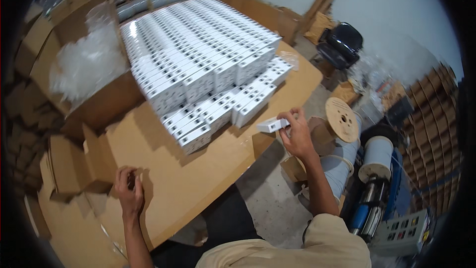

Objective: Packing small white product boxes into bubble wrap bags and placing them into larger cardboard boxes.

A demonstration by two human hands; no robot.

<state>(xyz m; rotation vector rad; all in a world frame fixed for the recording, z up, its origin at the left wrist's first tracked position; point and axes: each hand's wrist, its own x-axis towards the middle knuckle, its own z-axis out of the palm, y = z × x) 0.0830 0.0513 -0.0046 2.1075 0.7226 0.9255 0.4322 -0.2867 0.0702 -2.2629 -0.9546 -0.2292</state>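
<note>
- Your right hand (297, 136) had its grip clamped on a slim white carton (270, 125), thumb and fingers pinching one end, above the brown surface (193, 193) near its edge.
- Your left hand (129, 188) was over the surface by the open cardboard flaps (74, 166); its grip was curled, thumb and fingers apart, with nothing visible between.
- That carton could have slipped to the concrete floor (270, 198), I judged, since your pinch took only one end and your wrist was out past the edge.
- A knock might have toppled cartons from the stack (198, 49), because its near rows stood in uneven steps without support in front.
- Loose clear plastic (91, 64) in the big box beside the stack could have snagged a corner.
- Dark square marks and finer print covered the stacked cartons, too small to read; no brand was legible.
</note>
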